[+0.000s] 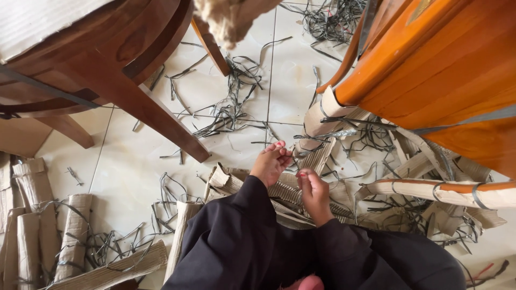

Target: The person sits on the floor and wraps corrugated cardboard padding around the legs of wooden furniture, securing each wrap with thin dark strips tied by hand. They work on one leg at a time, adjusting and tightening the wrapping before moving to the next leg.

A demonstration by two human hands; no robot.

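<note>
Left hand (270, 162) pinching a grey strap (287, 157) over the corrugated cardboard (290, 194) on the floor; right hand (313, 192) clenched nearby — best pulled steadily, cardboard held down.

Floor: I see pale glossy tiles (134, 166) with thin grout lines | Furniture: dark brown wooden chair (107, 64) upper left, orange varnished wooden piece (441, 59) upper right | Litter: grey plastic strap offcuts (228, 110) scattered across the tiles | Light: soft, even daylight
</note>
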